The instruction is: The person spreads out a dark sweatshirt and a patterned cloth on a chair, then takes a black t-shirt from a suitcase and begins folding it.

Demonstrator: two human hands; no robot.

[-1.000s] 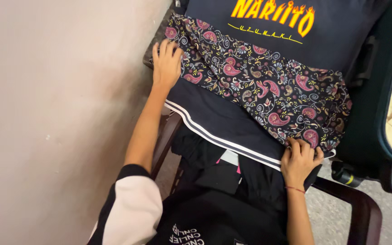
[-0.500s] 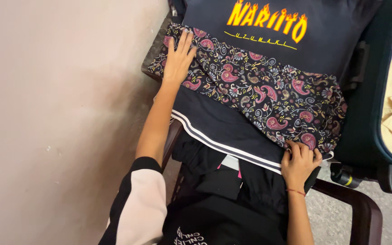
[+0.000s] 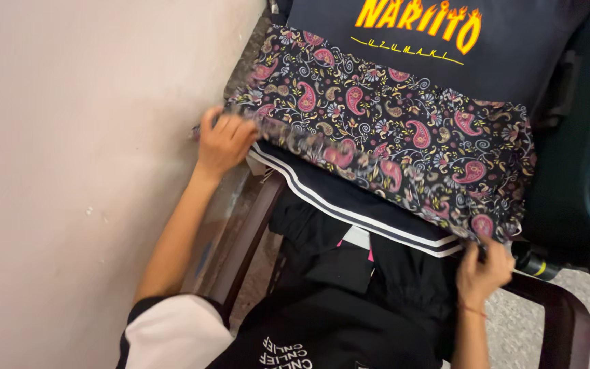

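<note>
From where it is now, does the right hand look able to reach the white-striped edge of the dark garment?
Probably yes: the right hand grips the paisley cloth's corner right beside the white-striped edge, with nothing between them.

No packages, signs or screens in view. One small label [image 3: 358, 237]: a pale grey-white rectangular tag with a pink edge, lying on black cloth just below the striped hem, near the centre of the frame. Its print is unreadable.
</note>
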